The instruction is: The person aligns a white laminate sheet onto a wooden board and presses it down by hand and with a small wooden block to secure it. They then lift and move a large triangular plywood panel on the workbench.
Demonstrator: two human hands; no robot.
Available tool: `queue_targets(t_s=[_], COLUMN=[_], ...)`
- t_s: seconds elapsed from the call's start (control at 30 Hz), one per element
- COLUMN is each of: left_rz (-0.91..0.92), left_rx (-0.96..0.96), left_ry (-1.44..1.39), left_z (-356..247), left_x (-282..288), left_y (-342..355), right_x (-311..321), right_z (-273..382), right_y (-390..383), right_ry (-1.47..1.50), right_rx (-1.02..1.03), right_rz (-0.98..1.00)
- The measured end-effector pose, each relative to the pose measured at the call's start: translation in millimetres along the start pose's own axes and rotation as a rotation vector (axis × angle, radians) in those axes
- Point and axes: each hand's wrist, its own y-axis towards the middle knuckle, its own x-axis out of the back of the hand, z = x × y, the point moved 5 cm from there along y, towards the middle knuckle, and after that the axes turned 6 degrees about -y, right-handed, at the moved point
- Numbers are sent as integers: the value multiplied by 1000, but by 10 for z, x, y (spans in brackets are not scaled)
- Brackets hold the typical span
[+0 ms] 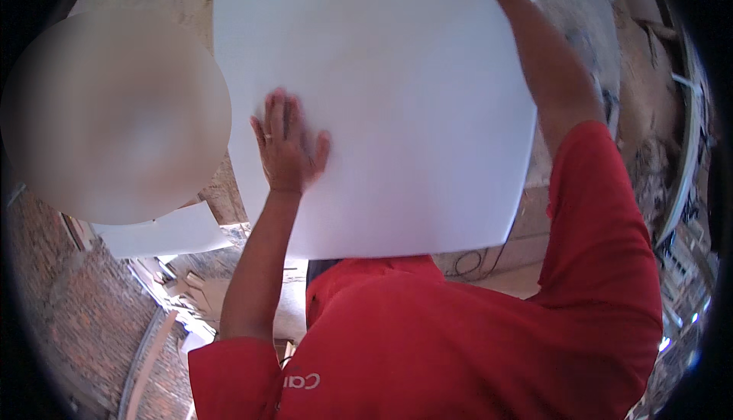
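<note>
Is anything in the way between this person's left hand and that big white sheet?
Nothing visible: the left hand is spread over the white sheet, seemingly resting on it, with nothing showing between them.

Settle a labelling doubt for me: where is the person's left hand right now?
In the head view, the left hand is left of centre, spread over the left part of the large white panel.

Smooth panel (412,130) with a soft sheen, matt cloth shirt (458,336), and brickwork (99,298) (rough, by its look)
</note>
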Motion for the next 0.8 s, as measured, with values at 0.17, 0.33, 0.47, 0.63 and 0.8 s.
queue_targets(t_s=[0.17,0.33,0.47,0.63,0.8], left_rz=[-74,-87,-44,-65,-109], left_rx=[-53,-73,-49,-25,-82], left_ry=[8,69,164,161,85], left_z=[42,131,318,687,922], left_x=[-25,-12,151,350,243], left_y=[4,4,-44,-210,-348], right_x=[-92,86,267,606,855], right_z=[-68,-40,-59,48,404], right_y=[-1815,-3863,-5448,-6586,-6055], right_ry=[12,11,153,259,182], right_rx=[6,33,14,-9,-39], right_rz=[40,43,-183,-224,-353])
